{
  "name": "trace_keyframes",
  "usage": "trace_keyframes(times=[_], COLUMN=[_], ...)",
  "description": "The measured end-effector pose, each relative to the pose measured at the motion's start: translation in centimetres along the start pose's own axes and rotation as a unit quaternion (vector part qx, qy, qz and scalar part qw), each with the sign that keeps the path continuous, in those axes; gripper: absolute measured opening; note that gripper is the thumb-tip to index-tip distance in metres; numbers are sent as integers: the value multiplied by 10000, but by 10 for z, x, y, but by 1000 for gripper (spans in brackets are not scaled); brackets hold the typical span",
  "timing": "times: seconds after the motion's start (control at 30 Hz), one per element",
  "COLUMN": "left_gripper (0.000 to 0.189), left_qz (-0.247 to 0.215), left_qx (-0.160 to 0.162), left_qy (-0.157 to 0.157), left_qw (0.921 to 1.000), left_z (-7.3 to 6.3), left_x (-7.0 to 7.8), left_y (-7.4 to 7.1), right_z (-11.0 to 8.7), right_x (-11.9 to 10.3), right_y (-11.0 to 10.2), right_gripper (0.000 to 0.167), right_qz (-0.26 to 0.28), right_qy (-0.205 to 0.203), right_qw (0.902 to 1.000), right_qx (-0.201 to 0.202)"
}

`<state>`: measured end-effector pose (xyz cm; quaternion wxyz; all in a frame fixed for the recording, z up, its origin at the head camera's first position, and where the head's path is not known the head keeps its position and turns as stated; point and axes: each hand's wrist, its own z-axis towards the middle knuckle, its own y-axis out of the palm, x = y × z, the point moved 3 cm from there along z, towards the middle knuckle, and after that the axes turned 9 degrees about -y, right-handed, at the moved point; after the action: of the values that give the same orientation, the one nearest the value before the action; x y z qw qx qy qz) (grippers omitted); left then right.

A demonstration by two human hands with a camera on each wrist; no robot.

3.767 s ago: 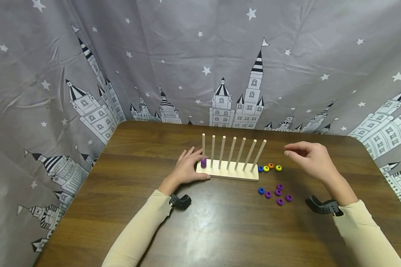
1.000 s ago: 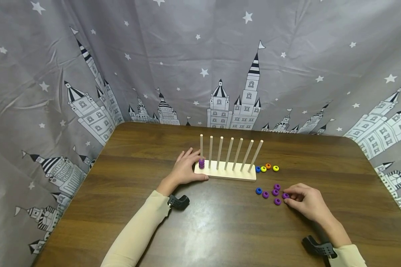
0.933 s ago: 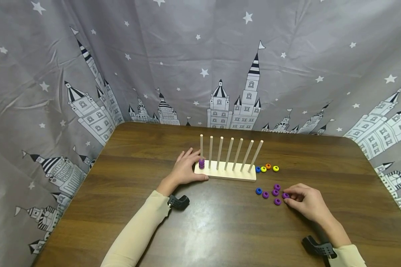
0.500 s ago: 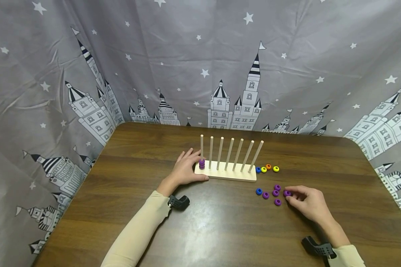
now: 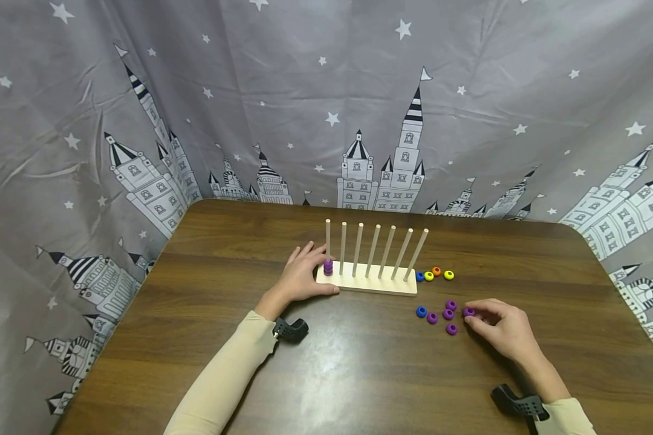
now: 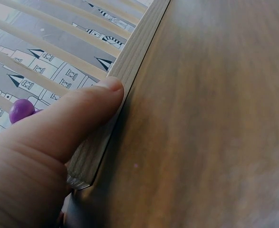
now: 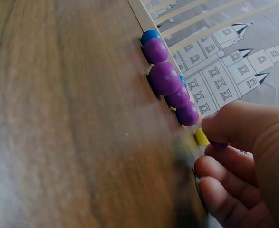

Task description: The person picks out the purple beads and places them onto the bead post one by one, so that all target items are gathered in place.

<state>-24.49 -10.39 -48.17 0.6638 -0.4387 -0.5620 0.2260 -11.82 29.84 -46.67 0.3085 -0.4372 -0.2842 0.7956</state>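
Observation:
A pale wooden peg stand (image 5: 381,286) with a row of upright pegs stands on the table. My left hand (image 5: 303,275) holds its left end, the thumb along the front edge and the fingers behind; the left wrist view shows the thumb pressed on the edge. Purple beads (image 5: 328,267) are stacked low on the leftmost peg. My right hand (image 5: 503,329) pinches a purple bead (image 5: 469,312) between thumb and fingertips, at the right of the loose beads. In the right wrist view that bead (image 7: 218,145) is mostly hidden by the thumb.
Loose purple beads (image 5: 448,314) and a blue bead (image 5: 421,312) lie before the stand's right end. Farther back, another blue bead (image 5: 419,276), yellow beads (image 5: 448,275) and an orange bead (image 5: 436,271) lie beside it. A grey castle-print curtain (image 5: 305,90) hangs behind the table (image 5: 239,241).
My right hand has come down from above the table's right side to the loose beads and taken hold of a purple one, shifting it slightly away from me. The left hand stays on the stand.

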Motion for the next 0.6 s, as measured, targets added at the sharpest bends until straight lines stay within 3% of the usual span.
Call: trace_keyframes(times=[0.23, 0.6], left_gripper=[72, 73], left_qz=[37, 47], left_qx=[-4, 18], left_qy=[-12, -17], left_qw=[10000, 10000], left_z=[1, 0], left_x=[0, -1], left_y=[2, 0], right_z=[-1, 0], right_x=[-1, -1], right_y=[-2, 0], right_gripper=[20, 19], right_qz=[210, 456], right_qy=[411, 564], right_qw=[9988, 9973], right_qx=[137, 70])
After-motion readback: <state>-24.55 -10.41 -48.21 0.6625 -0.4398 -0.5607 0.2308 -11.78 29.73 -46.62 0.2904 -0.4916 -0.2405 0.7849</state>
